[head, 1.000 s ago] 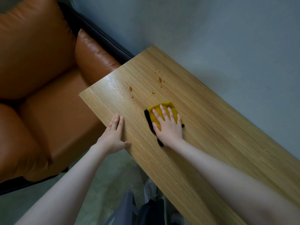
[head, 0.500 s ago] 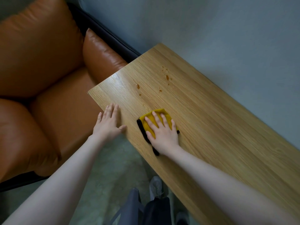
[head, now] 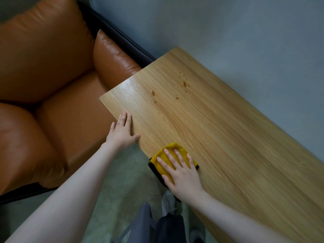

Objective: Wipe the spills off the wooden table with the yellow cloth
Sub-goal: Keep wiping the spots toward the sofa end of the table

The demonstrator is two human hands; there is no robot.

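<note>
**Cloth at Near Table Edge, Spills Unwiped**

The right hand (head: 182, 170) lay flat on the yellow cloth (head: 169, 156), fingers straight and slightly spread, pressing the cloth onto the wooden table (head: 228, 137). The hand did not curl round the cloth; the palm and fingers covered most of it. The cloth sat at the near long edge of the table, with its dark trim (head: 154, 170) overhanging that edge slightly on the left side.

The left hand (head: 121, 131) rested on the same near edge, closer to the table's left corner. Its fingers were straight and held together, pointing away from the person, with the thumb extended onto the tabletop. It gripped nothing.

The spills (head: 184, 83) remained on the table as small amber-brown droplets. One cluster lay toward the far edge by the wall; a separate drop (head: 153, 92) and several smaller specks lay nearer the left end. All were well apart from the cloth.

An orange-brown leather sofa (head: 52, 85) stood just beside the table's left end. A grey wall (head: 245, 32) ran behind the table. Green-grey flooring (head: 122, 181) showed below the near edge.
</note>
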